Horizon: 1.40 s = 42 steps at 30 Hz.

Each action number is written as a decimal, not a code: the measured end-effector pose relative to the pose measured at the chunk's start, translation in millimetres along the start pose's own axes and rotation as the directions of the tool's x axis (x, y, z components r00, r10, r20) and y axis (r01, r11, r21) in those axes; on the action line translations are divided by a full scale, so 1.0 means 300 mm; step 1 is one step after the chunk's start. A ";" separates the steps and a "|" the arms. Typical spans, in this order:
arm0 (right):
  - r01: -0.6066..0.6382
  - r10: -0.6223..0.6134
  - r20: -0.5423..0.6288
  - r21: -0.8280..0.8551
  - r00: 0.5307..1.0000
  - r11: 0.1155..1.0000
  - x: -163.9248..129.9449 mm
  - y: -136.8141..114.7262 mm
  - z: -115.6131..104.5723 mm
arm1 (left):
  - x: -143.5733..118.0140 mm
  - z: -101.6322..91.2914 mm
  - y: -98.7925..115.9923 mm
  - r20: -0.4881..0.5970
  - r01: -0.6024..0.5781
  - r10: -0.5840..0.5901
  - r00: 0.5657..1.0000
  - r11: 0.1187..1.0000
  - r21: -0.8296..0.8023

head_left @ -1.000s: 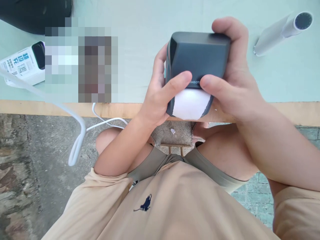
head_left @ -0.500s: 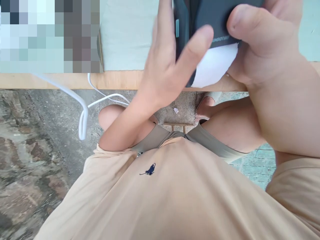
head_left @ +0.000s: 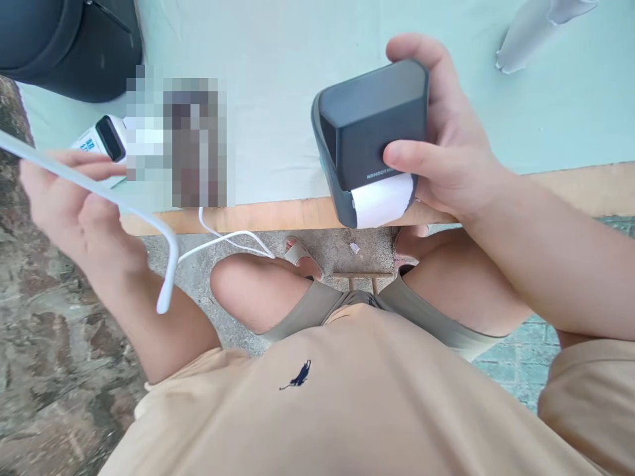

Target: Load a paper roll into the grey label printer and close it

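Observation:
My right hand (head_left: pixel 454 149) grips a dark label printer (head_left: pixel 377 125) from its right side, thumb lying on its top face. A white paper strip (head_left: pixel 381 203) sticks out of the printer's near end. Over at the left, my left hand (head_left: pixel 82 211) has its fingers stretched out beside a small white device with a black screen (head_left: pixel 112 137). Whether the fingertips touch that device, I cannot tell. A white cable (head_left: pixel 143 223) passes in front of this hand and partly covers it.
A black bag-like object (head_left: pixel 74 46) stands at the back left of the cloth-covered table (head_left: pixel 278 99). A rolled white item (head_left: pixel 530 33) lies at the back right. The table's wooden edge (head_left: pixel 278 215) runs above my knees. A blurred-out patch hides part of the tabletop.
My left hand has left the printer and moved far left, beside the small white device. My right hand still holds the printer, now fully in view as the camera looks farther up the table.

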State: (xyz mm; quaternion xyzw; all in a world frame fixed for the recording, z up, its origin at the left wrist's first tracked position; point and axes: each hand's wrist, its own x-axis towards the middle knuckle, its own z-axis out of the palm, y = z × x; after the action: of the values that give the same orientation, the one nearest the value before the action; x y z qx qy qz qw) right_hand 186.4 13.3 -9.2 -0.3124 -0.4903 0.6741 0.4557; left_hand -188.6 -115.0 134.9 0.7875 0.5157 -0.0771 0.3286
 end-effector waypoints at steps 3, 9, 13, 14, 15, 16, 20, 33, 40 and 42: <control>0.003 -0.003 0.027 -0.010 1.000 1.000 -0.003 -0.001 -0.004 | 0.315 0.058 0.104 0.068 0.114 -0.129 0.989 0.975 0.192; 0.014 -0.013 0.056 -0.014 0.998 1.000 0.001 -0.001 -0.006 | 0.679 -0.038 -0.048 -0.314 0.435 -0.332 0.890 0.826 0.359; 0.002 0.000 0.067 -0.020 0.998 1.000 0.000 -0.005 -0.006 | 0.660 -0.094 -0.238 -0.518 0.403 -0.311 0.797 0.913 0.071; -0.001 0.003 0.069 -0.021 0.998 1.000 -0.001 -0.005 -0.007 | 0.654 -0.092 -0.266 -0.528 0.362 -0.292 0.798 0.931 0.033; -0.006 0.008 0.074 -0.025 0.997 1.000 -0.002 -0.006 -0.008 | 0.651 -0.085 -0.289 -0.535 0.325 -0.263 0.802 0.946 0.021; -0.014 0.016 0.076 -0.032 0.997 0.999 -0.002 -0.006 -0.010 | 0.649 -0.076 -0.308 -0.548 0.289 -0.224 0.806 0.957 0.033; -0.023 0.026 0.084 -0.043 0.996 0.999 -0.002 0.000 -0.018 | 0.623 -0.045 -0.366 -0.729 0.128 0.017 0.684 0.981 0.143; 0.003 0.005 0.064 -0.124 0.998 0.992 -0.019 -0.013 -0.030 | 0.614 0.047 -0.444 -0.852 0.146 -0.081 0.517 0.989 -0.006; -0.001 0.012 0.074 -0.141 0.997 0.990 -0.016 -0.008 -0.035 | 0.582 0.068 -0.512 -0.816 0.101 -0.006 0.578 0.993 0.064; 0.010 0.001 0.078 -0.148 0.997 0.989 -0.017 -0.007 -0.035 | 0.572 0.075 -0.522 -0.821 -0.007 0.103 0.561 0.993 0.119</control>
State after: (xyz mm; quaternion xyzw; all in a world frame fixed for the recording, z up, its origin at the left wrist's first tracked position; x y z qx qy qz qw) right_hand 198.1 12.8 -10.7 -0.3177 -0.5573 0.6464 0.4132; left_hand -240.5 41.7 -30.1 0.7635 0.5799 0.2839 0.0110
